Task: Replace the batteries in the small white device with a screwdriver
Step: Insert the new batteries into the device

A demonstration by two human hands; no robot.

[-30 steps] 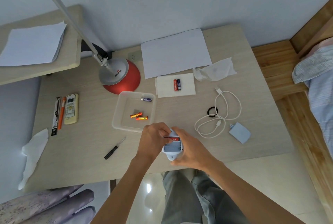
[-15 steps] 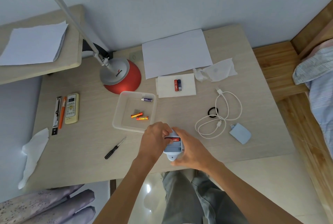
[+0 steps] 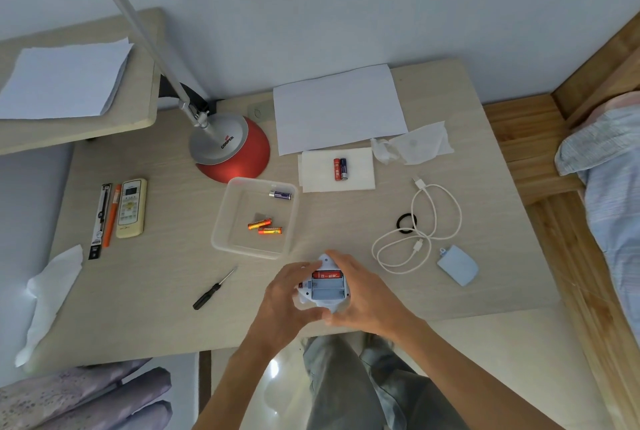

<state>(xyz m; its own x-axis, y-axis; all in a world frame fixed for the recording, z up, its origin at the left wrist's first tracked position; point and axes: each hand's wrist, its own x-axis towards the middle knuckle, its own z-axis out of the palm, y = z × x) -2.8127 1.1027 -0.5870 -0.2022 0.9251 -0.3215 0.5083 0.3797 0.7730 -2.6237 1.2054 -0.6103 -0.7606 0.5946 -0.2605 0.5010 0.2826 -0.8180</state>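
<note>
While hands cradle it, white device shows one red battery.

I see the small white device face-down at the tabletop's near edge, compartment open, one red battery seated; the black-handled screwdriver lies left of it.

A red-based lamp, remote, white cable — perhaps a pouch — share the desk.
</note>
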